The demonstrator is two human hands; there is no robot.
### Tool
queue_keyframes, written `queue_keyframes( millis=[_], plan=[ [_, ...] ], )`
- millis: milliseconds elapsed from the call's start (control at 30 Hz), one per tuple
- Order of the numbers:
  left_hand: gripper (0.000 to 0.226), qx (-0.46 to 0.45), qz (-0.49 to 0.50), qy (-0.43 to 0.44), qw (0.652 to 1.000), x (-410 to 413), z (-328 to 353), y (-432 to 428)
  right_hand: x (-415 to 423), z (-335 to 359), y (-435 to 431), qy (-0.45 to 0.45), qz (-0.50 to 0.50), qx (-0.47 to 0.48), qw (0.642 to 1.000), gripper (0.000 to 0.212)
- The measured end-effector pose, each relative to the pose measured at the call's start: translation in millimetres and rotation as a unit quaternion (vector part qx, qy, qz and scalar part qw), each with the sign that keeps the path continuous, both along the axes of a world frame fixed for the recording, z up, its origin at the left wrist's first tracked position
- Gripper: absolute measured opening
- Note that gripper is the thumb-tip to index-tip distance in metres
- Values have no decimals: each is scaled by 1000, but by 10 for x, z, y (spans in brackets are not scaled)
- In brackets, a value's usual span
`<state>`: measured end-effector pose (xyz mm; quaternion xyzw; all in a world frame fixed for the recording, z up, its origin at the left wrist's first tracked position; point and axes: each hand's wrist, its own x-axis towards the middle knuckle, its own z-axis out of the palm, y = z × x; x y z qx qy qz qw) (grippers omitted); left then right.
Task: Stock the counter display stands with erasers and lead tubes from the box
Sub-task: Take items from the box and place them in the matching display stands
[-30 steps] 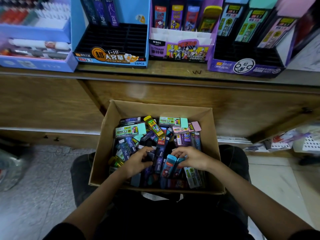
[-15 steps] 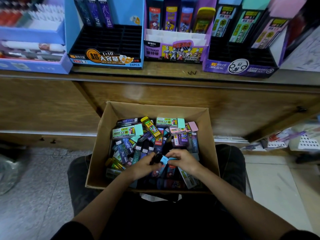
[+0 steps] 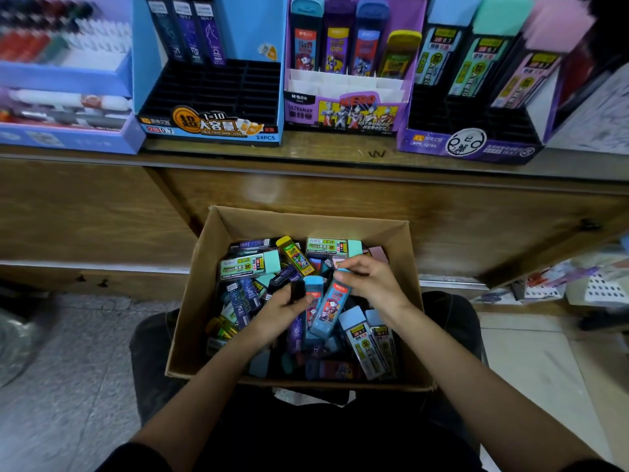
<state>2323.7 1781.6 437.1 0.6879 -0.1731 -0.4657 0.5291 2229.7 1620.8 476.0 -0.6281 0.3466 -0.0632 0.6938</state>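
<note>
Right grip (image 3: 371, 284) pinches a blue lead tube (image 3: 330, 308) by its tip, left grip (image 3: 279, 311) curls round a dark tube (image 3: 298, 290); the tip-only pinch risks a drop into the box (image 3: 306, 218)

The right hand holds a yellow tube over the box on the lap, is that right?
No: the tube in the right hand is blue, not yellow, as the head view shows. It is held over the box on the lap.

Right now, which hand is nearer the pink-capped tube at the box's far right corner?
Right. The right hand, pinching a blue tube, sits right beside the pink-capped tube; the left hand, gripping a black piece, lies farther left.
</note>
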Motion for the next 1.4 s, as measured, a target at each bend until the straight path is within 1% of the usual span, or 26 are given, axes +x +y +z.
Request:
queue_keyframes(
  millis=[67, 100, 167, 200, 233, 300, 367, 400, 433, 467, 500, 533, 567, 633, 733, 767, 800, 867, 900, 967, 1033, 1100, 1233, 1400],
  plan=[
    [17, -27, 44, 84, 995, -22, 79, -60, 69, 34, 35, -7, 5, -5, 1000, 11],
    [18, -36, 52, 109, 992, -30, 117, -79, 103, 45, 59, -11, 1, -4, 1000, 12],
    [33, -60, 51, 139, 987, -35, 167, -92, 152, 41, 93, -19, -7, -16, 1000, 16],
    [41, -70, 43, 143, 986, -32, 185, -89, 170, 36, 104, -19, -5, -28, 999, 15],
    [45, -79, 31, 135, 987, -34, 197, -79, 183, 31, 114, -20, 1, -38, 999, 12],
    [41, -80, 18, 99, 992, -22, 198, -51, 181, -3, 105, -14, 8, -42, 999, 5],
    [32, -56, 41, 68, 995, 8, 182, -32, 144, -73, 55, 16, 4, -54, 998, 17],
    [30, -44, 54, 63, 996, 30, 171, -20, 103, -121, 8, 45, 23, -97, 994, 20],
    [30, -35, 64, 62, 995, 50, 157, -5, 45, -187, -49, 88, 73, -168, 979, 20],
    [30, -30, 70, 62, 995, 66, 159, 13, -28, -259, -97, 140, 140, -236, 951, 19],
    [29, -29, 72, 62, 995, 80, 163, 35, -108, -336, -129, 191, 206, -281, 917, 18],
    [28, -31, 72, 60, 995, 95, 165, 58, -191, -408, -143, 231, 259, -302, 888, 22],
    [27, -34, 72, 58, 995, 105, 166, 80, -265, -472, -149, 256, 296, -314, 865, 30],
    [26, -32, 71, 55, 995, 121, 186, 116, -358, -517, -134, 267, 327, -358, 833, 42],
    [28, -24, 78, 46, 996, 132, 226, 132, -399, -477, -86, 227, 335, -426, 809, 42],
    [28, -21, 82, 41, 996, 135, 245, 130, -398, -456, -70, 210, 334, -433, 811, 39],
    [27, -19, 86, 37, 995, 141, 267, 128, -396, -427, -53, 195, 325, -414, 828, 34],
    [19, -20, 87, 25, 996, 154, 323, 123, -398, -340, -18, 186, 306, -322, 877, 25],
    [15, -21, 85, 16, 996, 159, 353, 120, -404, -293, -5, 183, 301, -277, 894, 26],
    [12, -27, 80, 6, 996, 180, 414, 111, -401, -198, -32, 173, 278, -241, 914, 27],
    [13, -31, 77, -12, 997, 212, 494, 96, -363, -53, -114, 135, 218, -220, 941, 25],
    [15, -39, 86, -27, 995, 263, 579, 74, -287, 167, -240, 79, 156, -201, 964, 23],
    [20, -78, 98, -59, 990, 378, 857, -59, -137, 800, -511, -20, 105, -203, 973, 26],
    [28, -131, 70, -104, 983, 459, 1370, -311, -44, 1583, -845, -103, 55, -280, 953, 26]
  ],
)
